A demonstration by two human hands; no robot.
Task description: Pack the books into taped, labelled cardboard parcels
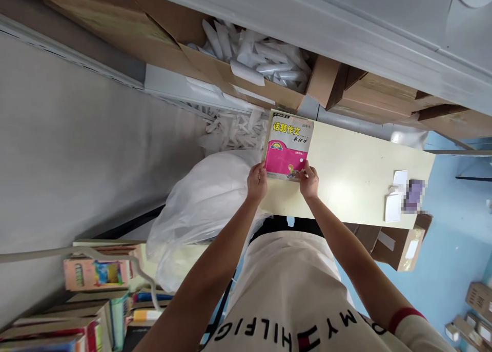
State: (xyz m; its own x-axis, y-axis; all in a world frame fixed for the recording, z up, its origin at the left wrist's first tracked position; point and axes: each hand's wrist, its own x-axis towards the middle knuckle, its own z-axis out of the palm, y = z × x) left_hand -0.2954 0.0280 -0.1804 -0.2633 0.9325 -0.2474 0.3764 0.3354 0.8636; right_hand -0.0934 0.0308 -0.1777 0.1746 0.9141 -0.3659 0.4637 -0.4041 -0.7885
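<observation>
A book (pixel 288 149) with a grey and pink cover and yellow Chinese lettering is held up over the left end of the cream table (pixel 346 183). My left hand (pixel 257 182) grips its lower left corner, the fingers mostly out of sight beneath it. At the lower right corner, my right hand (pixel 308 180) has the thumb on the cover and the fingers curled round the edge. The cover faces up and looks closed. A small white round spot shows on it near my right thumb.
A large translucent plastic bag (pixel 207 188) bulges left of the table. An open carton (pixel 246 75) of white tubes stands on the shelf behind. Stacked books (pixel 96 275) lie lower left. White boxes (pixel 392 207) sit at the table's right end, above a floor carton (pixel 400 247).
</observation>
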